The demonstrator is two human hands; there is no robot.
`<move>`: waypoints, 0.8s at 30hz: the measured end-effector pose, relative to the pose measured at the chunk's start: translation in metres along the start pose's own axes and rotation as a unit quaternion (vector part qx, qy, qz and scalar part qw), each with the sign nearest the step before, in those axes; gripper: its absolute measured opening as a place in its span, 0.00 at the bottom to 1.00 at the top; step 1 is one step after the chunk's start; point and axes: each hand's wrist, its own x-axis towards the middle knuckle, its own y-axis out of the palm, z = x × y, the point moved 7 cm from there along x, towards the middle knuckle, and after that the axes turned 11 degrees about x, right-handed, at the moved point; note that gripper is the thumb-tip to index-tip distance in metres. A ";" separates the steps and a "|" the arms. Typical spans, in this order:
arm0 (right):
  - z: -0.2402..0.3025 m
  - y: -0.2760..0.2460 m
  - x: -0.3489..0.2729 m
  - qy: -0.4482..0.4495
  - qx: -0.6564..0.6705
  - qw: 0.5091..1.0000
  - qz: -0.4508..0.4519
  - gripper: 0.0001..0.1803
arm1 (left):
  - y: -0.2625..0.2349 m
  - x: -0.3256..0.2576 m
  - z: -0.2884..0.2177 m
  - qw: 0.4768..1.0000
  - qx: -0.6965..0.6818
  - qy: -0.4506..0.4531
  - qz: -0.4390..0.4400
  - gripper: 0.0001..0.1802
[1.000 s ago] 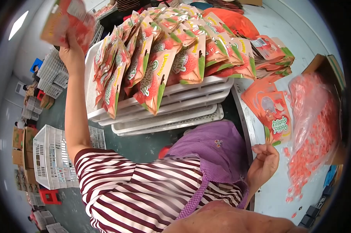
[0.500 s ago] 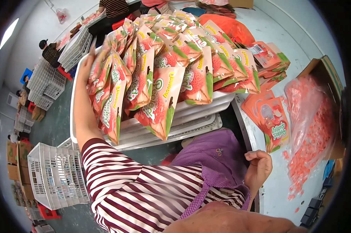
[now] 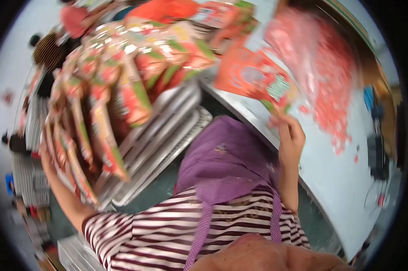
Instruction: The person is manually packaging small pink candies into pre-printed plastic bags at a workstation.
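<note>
The right hand (image 3: 290,137) has its fingers (image 3: 285,131) pinched narrow on the lower corner of a red-orange printed pouch (image 3: 253,77), which lies flat on the pale surface (image 3: 344,180) just above the hand; holding it by the corner seems to let the pouch slide or lift without creasing; beside it, farther right, spreads a loose heap of pink-red sweets (image 3: 326,72), partly under clear film, too blurred to tell more. The left hand (image 3: 46,156) reaches out to the far left edge of a stack of white trays (image 3: 163,131); whether its fingers grip a tray rim or a pouch I cannot tell, since motion blur and the packets hide them. Rows of filled pouches (image 3: 109,99) lean overlapped on the top tray, propped like shingles, probably so each stays reachable. The surface's rounded edge runs diagonally just beside the purple apron (image 3: 226,162); open room lies on the surface below the sweets; the gap between trays and surface is narrow.
</note>
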 end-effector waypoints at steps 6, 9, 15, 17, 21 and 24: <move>-0.011 -0.066 0.043 -0.041 -0.460 0.882 -0.090 0.23 | 0.126 -0.125 -0.233 0.920 0.202 0.227 -0.248 0.31; -0.032 -0.060 0.049 0.026 -0.563 0.826 -0.006 0.30 | 0.198 -0.253 -0.336 0.896 0.143 0.357 -0.221 0.29; -0.065 -0.052 0.008 -0.019 -0.594 0.804 0.030 0.30 | 0.316 -0.391 -0.347 0.686 -0.226 0.509 0.467 0.36; -0.059 -0.045 -0.006 -0.023 -0.574 0.816 0.055 0.29 | 0.366 -0.404 -0.324 0.631 -0.271 0.450 0.571 0.30; -0.062 -0.058 -0.009 -0.025 -0.546 0.836 0.056 0.28 | 0.492 -0.444 -0.305 0.708 -0.106 0.328 0.616 0.18; -0.058 -0.071 -0.013 -0.051 -0.512 0.857 0.024 0.26 | 0.558 -0.479 -0.317 0.671 -0.020 0.473 0.570 0.24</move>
